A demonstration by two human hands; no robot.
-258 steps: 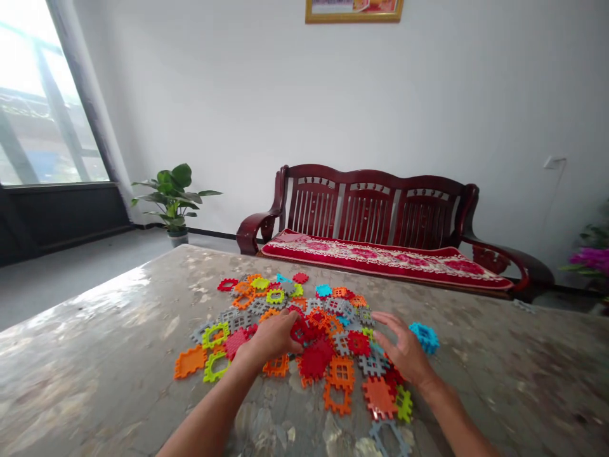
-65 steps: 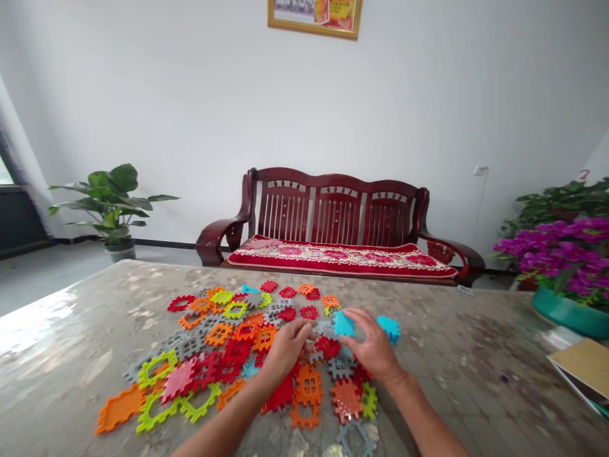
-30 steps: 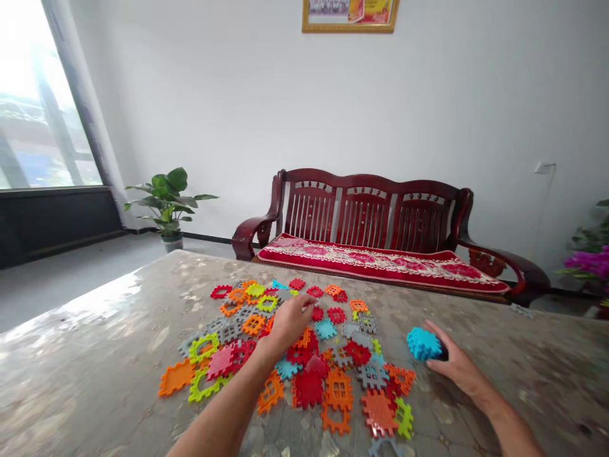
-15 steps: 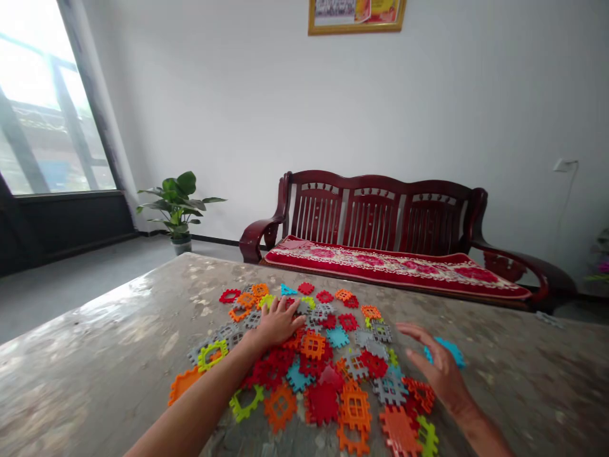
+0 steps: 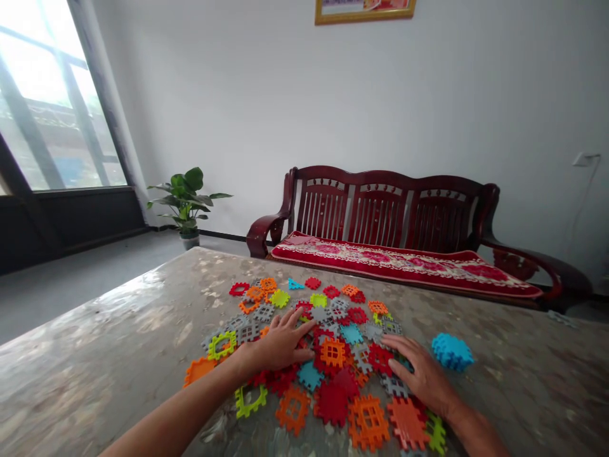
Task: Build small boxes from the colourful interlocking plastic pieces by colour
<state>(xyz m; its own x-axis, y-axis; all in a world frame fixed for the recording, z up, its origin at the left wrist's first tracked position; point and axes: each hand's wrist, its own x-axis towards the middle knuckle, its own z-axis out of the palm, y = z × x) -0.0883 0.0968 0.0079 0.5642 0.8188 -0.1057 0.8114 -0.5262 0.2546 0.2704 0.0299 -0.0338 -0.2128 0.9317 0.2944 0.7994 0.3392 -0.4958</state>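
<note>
Nearest edge of the pile: we log an orange grid tile [image 5: 368,422], a solid red tile [image 5: 330,403] just left of it, and a lime frame tile [image 5: 251,401] further left, all lying flat on the mottled tabletop [image 5: 118,355].

Left hand [image 5: 280,346]: palm down, fingers spread and extended, lying open on the left-centre part of the scattered interlocking tiles [image 5: 342,317]. Nothing is gripped; the fingertips rest on red and grey pieces.

Right hand [image 5: 421,374]: also palm down and flat, fingers loosely extended, resting on the right side of the pile over red and grey pieces. It holds nothing.

Between the two hands we note a small orange lattice tile [image 5: 333,352], with a blue piece [image 5: 352,333] just beyond it.

To the right of the right hand, near but not touching it, a stack of blue tiles [image 5: 451,352] stands apart from the main pile.

The far fringe of the pile has red, orange, lime and grey pieces, partly overlapping.

Beyond the tabletop: a dark wooden bench [image 5: 394,216] with a red patterned cushion [image 5: 404,261]. Left of it stands a potted plant [image 5: 188,197] on the floor, then a large window [image 5: 42,127]. A gold picture frame [image 5: 364,9] hangs high on the white wall.
</note>
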